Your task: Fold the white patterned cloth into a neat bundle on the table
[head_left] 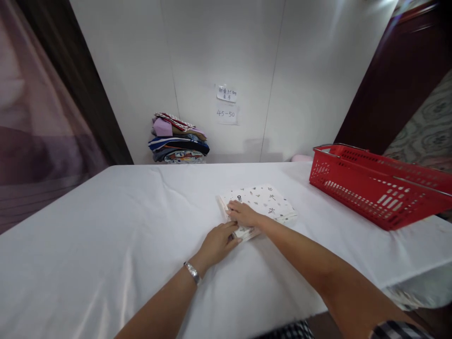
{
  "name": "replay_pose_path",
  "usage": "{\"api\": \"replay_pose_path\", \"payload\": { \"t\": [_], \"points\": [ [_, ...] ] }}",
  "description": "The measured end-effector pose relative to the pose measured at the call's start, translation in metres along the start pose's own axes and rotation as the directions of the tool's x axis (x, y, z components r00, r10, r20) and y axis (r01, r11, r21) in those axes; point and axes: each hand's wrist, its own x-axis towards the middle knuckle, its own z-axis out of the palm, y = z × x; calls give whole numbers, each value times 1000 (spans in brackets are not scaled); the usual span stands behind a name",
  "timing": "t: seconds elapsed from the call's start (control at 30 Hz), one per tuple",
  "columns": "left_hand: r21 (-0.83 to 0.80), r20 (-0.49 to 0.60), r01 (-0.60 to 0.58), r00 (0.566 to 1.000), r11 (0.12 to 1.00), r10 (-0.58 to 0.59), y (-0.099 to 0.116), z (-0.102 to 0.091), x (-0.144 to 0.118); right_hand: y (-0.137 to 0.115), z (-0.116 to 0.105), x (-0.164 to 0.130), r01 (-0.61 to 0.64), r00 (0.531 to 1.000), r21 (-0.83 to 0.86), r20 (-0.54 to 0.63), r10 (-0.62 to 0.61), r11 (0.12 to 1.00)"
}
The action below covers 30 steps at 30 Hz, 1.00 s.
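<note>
While both arms reach forward over the white-covered desk [106, 245], the left hand [217, 242] lies with its fingers together at the near corner of the folded white cloth with small dark prints [263, 202]. The right hand [243, 214] presses flat on the cloth's near-left part, fingers stretched (not clamped on it). The cloth's long axis runs to the right and away. Farther right stands a red plastic basket [374, 188]; against the wall sits a pile of folded colourful clothes [178, 139].

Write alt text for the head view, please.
Both hands rest on a folded white patterned cloth on a white table: right hand flat on top, left hand at its near edge. A red basket stands right.
</note>
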Motion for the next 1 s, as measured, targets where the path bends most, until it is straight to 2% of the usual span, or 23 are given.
{"api": "replay_pose_path", "payload": {
  "t": [0.1, 0.17, 0.27, 0.37, 0.43, 0.5, 0.6, 0.73, 0.87, 0.93, 1.0],
  "points": [
    [29, 0, 18, 1000, 999, -18, -8, 5, -1, 26, -13, -18, -159, 983, -81, -110, 150, 984],
    [44, 4, 24, 1000, 999, -25, -11, 8, -1, 52, -23, -36, -307, 933, -90, -224, 281, 947],
    [52, 0, 24, 1000, 998, -24, -13, 10, -1, 93, -36, -65, -454, 855, -60, -310, 416, 889],
    [53, -13, 26, 1000, 998, -26, -10, 10, -1, 124, -42, -88, -583, 754, 18, -360, 549, 812],
    [57, -16, 24, 1000, 998, -23, -8, 10, -2, 136, -42, -97, -625, 708, 65, -373, 600, 778],
    [71, -17, 17, 1000, 997, -16, -5, 10, -2, 141, -40, -101, -647, 678, 97, -380, 629, 756],
    [124, -32, 22, 999, 992, -18, -6, 8, -1, 141, -34, -103, -659, 662, 117, -379, 647, 743],
    [186, -69, 113, 992, 976, -101, -20, -6, -2, 129, -19, -111, -626, 688, 121, -380, 619, 770],
    [154, -83, 209, 977, 966, -198, -35, -19, -2, 117, -6, -126, -567, 699, 206, -392, 599, 797],
    [148, -84, 215, 975, 965, -204, -37, -21, -1, 115, -2, -132, -527, 679, 297, -416, 605, 796],
    [161, -90, 202, 978, 966, -189, -36, -19, -1, 113, 0, -136, -474, 640, 390, -463, 613, 789]
  ]
}}
